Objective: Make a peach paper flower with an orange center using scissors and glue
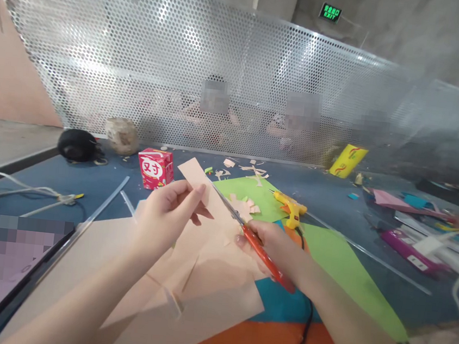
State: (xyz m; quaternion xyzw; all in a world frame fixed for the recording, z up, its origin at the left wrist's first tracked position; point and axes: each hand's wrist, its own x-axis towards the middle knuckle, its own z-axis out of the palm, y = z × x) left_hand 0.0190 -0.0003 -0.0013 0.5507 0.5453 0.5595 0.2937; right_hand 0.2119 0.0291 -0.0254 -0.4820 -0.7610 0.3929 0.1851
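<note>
- Peach paper strip (205, 191): head view; held up above the middle of the desk (333, 196), tilted, its far end pointing toward the desk's far edge.
- Left hand (166, 209): fingers and thumb pinched shut on the strip's near left side, holding it off the sheets below.
- Right hand (274, 248): closed around the red handles of the scissors (247, 234); the blades reach up and left and meet the strip's right edge.
- Hands relative to strip: left just left of it, right to its lower right; the two hands apart, the strip bridging them.
- Step in hand, as judged: a cut running along the strip's right edge, blades partly into the paper.
- Next move, as judged: calls for closing the blades while the left hand keeps the strip taut and feeds it toward the blades.
- Beneath the hands: loose peach sheets (183, 298) at the desk's near edge, over orange and teal paper.
- Green sheet (339, 260): right of centre, running to the near right.
- Yellow glue gun (291, 206): on the green sheet, beyond the right hand.
- Red carton (155, 168): toward the far left.
- Paper scraps (250, 168): along the far edge.
</note>
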